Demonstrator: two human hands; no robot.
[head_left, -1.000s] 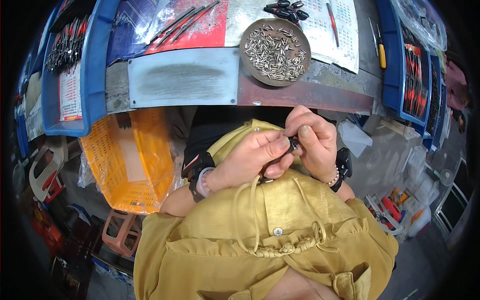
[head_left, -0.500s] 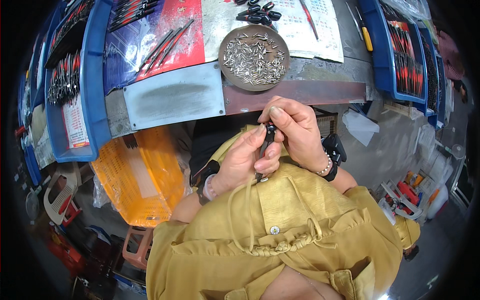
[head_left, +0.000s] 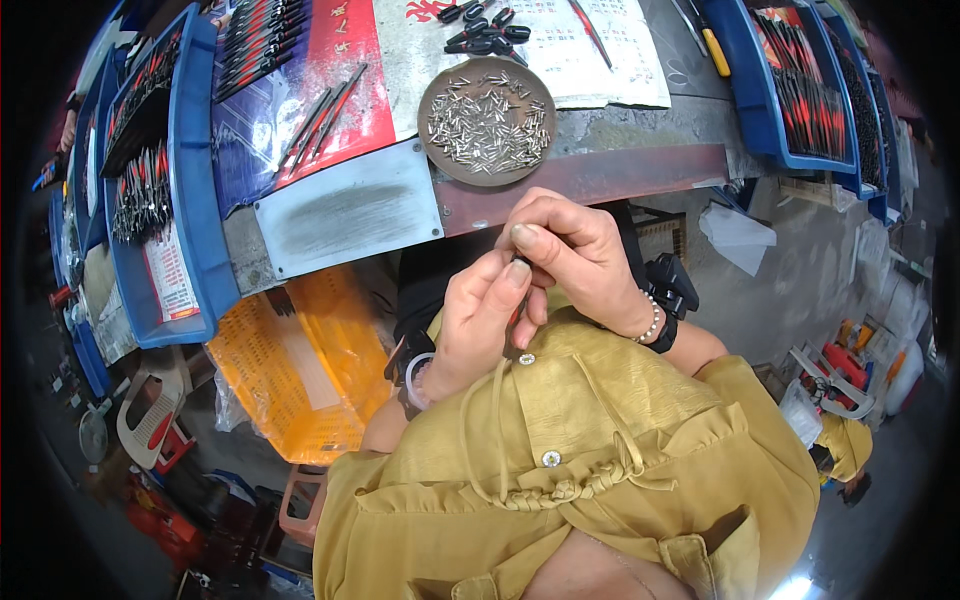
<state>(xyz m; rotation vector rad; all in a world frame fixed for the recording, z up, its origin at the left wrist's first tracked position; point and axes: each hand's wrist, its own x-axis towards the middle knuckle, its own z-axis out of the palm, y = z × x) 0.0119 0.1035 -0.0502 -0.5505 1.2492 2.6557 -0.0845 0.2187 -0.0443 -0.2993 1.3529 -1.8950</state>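
In front of my chest, my left hand (head_left: 478, 312) is closed around a slim black-and-red tool (head_left: 514, 322), whose lower part shows between the fingers. My right hand (head_left: 583, 248) meets it at the tool's upper end, thumb and fingertips pinched together. Whatever lies inside that pinch is hidden by the fingers. Just beyond the hands, a round brown dish (head_left: 488, 180) stands at the bench edge, filled with small silvery pins (head_left: 480, 125).
Slim black-and-red pieces (head_left: 322, 120) lie left of the dish, short black parts (head_left: 487, 38) behind it. Blue bins (head_left: 205, 240) flank the bench. A yellow-handled tool (head_left: 716, 52) lies at right. Below left is an orange basket (head_left: 340, 400); another person (head_left: 845, 450) is at far right.
The view has shifted slightly. The tool's black upper end, visible between my hands before, is now mostly covered by my fingers. Both hands stay together.
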